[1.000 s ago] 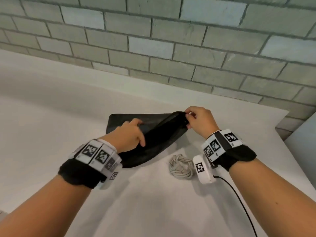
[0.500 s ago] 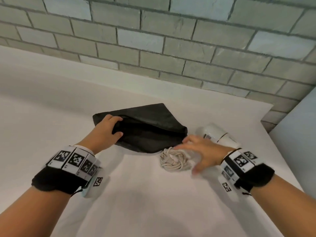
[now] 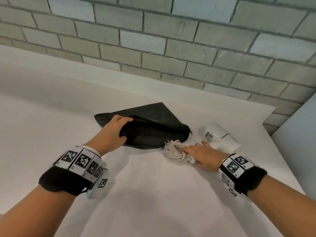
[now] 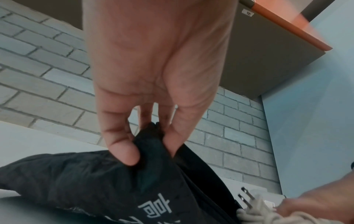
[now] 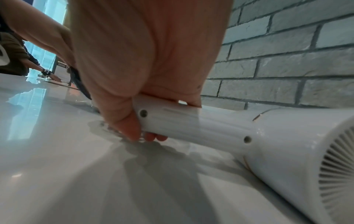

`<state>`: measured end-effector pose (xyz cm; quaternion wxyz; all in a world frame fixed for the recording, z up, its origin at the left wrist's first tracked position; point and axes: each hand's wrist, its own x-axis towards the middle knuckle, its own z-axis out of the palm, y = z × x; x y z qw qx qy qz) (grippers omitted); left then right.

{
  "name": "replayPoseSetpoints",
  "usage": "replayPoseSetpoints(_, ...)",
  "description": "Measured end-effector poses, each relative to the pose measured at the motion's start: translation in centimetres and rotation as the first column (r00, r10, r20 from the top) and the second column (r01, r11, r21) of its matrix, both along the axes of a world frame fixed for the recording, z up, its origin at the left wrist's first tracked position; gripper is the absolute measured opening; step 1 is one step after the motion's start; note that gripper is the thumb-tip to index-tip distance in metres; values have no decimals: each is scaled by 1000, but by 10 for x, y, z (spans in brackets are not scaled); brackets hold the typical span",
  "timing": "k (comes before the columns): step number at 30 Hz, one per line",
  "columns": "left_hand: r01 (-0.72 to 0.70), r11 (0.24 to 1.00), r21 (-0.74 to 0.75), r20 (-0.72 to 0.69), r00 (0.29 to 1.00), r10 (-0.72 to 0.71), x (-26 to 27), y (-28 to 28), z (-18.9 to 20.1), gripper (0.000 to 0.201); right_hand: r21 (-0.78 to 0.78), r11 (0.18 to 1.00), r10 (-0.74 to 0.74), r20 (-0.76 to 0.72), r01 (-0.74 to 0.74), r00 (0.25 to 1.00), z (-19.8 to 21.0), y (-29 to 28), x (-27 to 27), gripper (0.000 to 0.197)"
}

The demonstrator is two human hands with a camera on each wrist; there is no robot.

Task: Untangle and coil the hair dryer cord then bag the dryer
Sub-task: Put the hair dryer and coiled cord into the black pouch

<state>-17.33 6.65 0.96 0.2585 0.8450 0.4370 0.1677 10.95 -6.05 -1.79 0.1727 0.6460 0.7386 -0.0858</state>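
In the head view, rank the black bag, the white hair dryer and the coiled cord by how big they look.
1. black bag, clearly largest.
2. hair dryer, though the right hand hides its handle.
3. coiled cord, smallest, also partly covered by that hand.

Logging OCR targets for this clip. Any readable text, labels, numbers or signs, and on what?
Bag: white printed characters, cut off by the frame edge; not readable.
Dryer: small dark label on the barrel and faint print further along the body, too small to read.
Cabinet: small tag with a few digits, too blurred to read.
Wrist bands: black-and-white square code markers, no words.
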Motion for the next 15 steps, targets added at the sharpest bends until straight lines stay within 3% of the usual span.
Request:
replayPoseSetpoints(3,5,1000,18,35,999,-5,4,0,-2,63,24,1000,-7,-67,9,998,9,-2,-3,56)
replayPoseSetpoints(7,26,998,57,68,997,-30,9,2,-2,64,59,998,37,-264,-22,964,30,-13,-23,57)
replayPoseSetpoints(10,82,996,34,77,993,-84,10,5,-3,69,126,985,162,-397,-121,903,46,-26,-50,57)
replayPoseSetpoints(15,281,959,-46,229,937,-263,6,1,0,78,191,935,355,-539,-299,763,60,-32,-93,62)
